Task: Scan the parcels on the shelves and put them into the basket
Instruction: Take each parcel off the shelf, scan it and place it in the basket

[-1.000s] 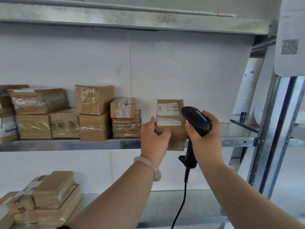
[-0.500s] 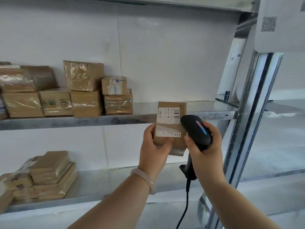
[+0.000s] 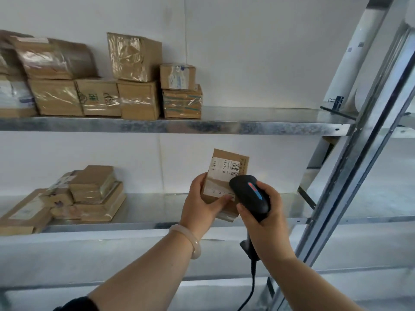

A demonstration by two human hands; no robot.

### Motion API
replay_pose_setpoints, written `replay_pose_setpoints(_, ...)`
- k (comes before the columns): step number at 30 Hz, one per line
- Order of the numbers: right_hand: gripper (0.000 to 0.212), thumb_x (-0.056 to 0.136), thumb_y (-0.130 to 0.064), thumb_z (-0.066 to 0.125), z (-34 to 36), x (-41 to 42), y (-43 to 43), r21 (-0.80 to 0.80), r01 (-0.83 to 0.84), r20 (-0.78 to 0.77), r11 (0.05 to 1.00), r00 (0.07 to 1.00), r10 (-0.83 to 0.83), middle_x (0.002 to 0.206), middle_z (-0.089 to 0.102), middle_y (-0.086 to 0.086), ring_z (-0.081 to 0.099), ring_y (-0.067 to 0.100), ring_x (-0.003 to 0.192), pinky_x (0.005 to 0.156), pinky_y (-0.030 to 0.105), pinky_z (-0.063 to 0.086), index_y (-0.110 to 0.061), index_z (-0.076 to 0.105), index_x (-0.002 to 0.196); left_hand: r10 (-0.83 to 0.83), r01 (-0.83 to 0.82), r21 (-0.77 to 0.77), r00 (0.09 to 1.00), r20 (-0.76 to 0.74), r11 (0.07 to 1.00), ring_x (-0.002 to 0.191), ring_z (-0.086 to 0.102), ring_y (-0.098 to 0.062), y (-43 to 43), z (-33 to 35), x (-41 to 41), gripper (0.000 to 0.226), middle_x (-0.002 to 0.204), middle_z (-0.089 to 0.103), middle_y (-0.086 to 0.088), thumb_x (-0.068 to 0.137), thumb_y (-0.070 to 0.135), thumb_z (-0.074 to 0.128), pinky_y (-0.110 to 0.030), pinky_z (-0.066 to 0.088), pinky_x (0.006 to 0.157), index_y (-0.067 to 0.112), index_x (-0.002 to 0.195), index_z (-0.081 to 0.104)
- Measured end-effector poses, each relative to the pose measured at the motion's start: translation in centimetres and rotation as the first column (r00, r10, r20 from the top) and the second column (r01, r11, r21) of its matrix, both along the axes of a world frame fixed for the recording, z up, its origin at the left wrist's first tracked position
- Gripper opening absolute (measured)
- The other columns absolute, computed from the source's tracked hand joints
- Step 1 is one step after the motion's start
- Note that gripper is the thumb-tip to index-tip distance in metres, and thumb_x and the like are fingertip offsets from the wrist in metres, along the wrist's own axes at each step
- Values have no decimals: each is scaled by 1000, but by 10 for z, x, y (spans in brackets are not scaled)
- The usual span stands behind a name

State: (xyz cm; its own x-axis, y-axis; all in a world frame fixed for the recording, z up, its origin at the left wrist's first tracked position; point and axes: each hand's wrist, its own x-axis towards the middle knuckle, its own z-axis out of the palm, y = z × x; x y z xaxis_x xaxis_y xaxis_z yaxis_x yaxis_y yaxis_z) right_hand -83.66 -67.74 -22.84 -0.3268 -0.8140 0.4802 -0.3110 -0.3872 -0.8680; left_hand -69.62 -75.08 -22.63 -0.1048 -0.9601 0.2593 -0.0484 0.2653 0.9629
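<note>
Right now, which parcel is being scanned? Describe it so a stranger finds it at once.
Look before the lower shelf, right of its stacked parcels. The left hand holds a small brown parcel; the right hand aims a black scanner at it. Alone, it rests on no shelf.

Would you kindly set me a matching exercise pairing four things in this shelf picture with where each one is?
Things:
1. labelled parcel
2. scanner
3. bracelet
4. binder clip

Places:
A. gripped in the right hand
B. by the right end of the upper shelf
C. round the left wrist
D. held in the left hand

Pairs: 1-D, 2-A, 3-C, 4-B.
</note>
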Motion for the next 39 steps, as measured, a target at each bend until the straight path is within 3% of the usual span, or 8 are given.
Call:
replay_pose_setpoints(7, 61, 81, -14, 78, -13, 24, -15, 169, -163, -177, 972, 965, 192, 109, 57, -37, 67, 9, 86, 75, 33, 59, -51, 45, 117, 20, -30, 64, 988, 156, 997, 111, 59, -7, -5, -26, 74, 61, 117, 60, 25, 82, 34, 79, -25, 53, 94, 51, 129, 44)
replay_pose_setpoints(10, 62, 79, -18, 79, -8, 41, -28, 205, -243, -354, 948, 885, 304, 105, 57, -39, 63, -2, 80, 70, 17, 52, -51, 44, 117, 69, -92, 123, 981, 180, 988, 111, 61, -9, -3, -40, 126, 60, 116, 63, 21, 79, 27, 82, -34, 54, 98, 52, 122, 48)
replay_pose_setpoints(14, 58, 77, -30, 80, 6, 80, -45, 302, -335, -548, 893, 705, 450, 98, 56, -41, 56, -13, 88, 69, 3, 41, -53, 43, 116, 137, -181, 176, 962, 235, 968, 110, 62, -11, 7, -53, 198, 60, 109, 64, 27, 77, 22, 84, -29, 56, 93, 54, 113, 49)
replay_pose_setpoints(17, 57, 76, -44, 75, 19, 118, -55, 386, -371, -654, 845, 536, 534, 97, 55, -41, 56, -7, 87, 68, 7, 43, -54, 37, 118, 173, -230, 198, 948, 268, 953, 105, 61, -2, 16, -58, 247, 61, 101, 65, 33, 76, 24, 84, -14, 55, 77, 53, 115, 48)
replay_pose_setpoints(22, 58, 74, -52, 71, 33, 187, -66, 428, -423, -720, 799, 374, 584, 107, 62, -24, 59, 2, 90, 79, 28, 51, -53, 37, 121, 293, -379, 126, 852, 433, 917, 97, 56, 6, 31, -61, 322, 68, 105, 55, 34, 77, 31, 84, -5, 47, 66, 56, 122, 39)
replay_pose_setpoints(25, 58, 74, -52, 72, 41, 227, -69, 438, -464, -731, 770, 315, 605, 108, 62, -23, 59, 3, 90, 80, 32, 52, -50, 38, 121, 325, -418, 119, 829, 455, 900, 98, 56, 1, 37, -66, 362, 72, 106, 53, 35, 78, 30, 83, -6, 46, 68, 50, 131, 38)
replay_pose_setpoints(31, 58, 76, -52, 74, 51, 301, -80, 439, -497, -762, 748, 236, 603, 98, 55, -30, 52, -12, 79, 65, 7, 36, -52, 37, 121, 339, -449, 168, 829, 444, 878, 113, 56, -13, 39, -76, 435, 76, 117, 58, 19, 79, 28, 83, -25, 51, 90, 39, 142, 40)
replay_pose_setpoints(39, 56, 76, -50, 75, 62, 394, -91, 473, -527, -736, 707, 205, 645, 92, 52, -39, 51, -17, 83, 68, 12, 39, -52, 40, 120, 377, -488, 158, 809, 451, 858, 110, 56, -9, 37, -87, 523, 73, 119, 58, 20, 80, 31, 81, -25, 52, 89, 41, 140, 40)
